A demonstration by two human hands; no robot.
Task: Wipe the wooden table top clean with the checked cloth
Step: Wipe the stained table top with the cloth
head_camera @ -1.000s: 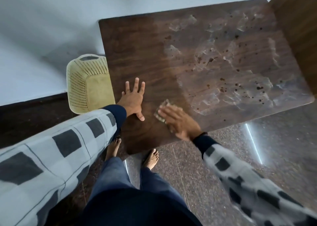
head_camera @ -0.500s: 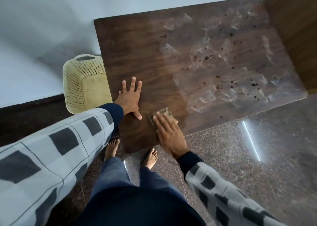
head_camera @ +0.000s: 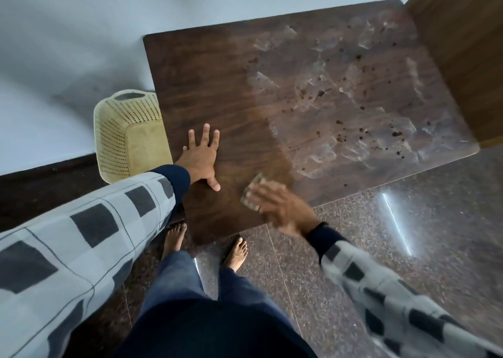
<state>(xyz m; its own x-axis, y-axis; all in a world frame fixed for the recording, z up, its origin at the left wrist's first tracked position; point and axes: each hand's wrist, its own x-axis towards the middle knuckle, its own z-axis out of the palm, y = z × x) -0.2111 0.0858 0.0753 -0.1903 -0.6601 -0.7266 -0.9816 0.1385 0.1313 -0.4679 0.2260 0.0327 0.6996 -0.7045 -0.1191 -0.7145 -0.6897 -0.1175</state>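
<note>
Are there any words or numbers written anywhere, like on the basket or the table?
No text can be read anywhere.
The basket shows only holes, the table top only wood grain and stains, and the checked cloth under the right hand is blurred, with no letters visible.

table top point(head_camera: 206, 85): dark wood, smeared and spotted from 12 to 4 o'clock
checked cloth point(head_camera: 251, 197): blurred, on the top at 6 o'clock

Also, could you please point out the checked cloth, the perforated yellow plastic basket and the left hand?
checked cloth point(head_camera: 250, 194): head view, the blurred corner left uncovered.
perforated yellow plastic basket point(head_camera: 117, 131): head view, its perforated side wall.
left hand point(head_camera: 200, 157): head view, the back of the hand.
</note>
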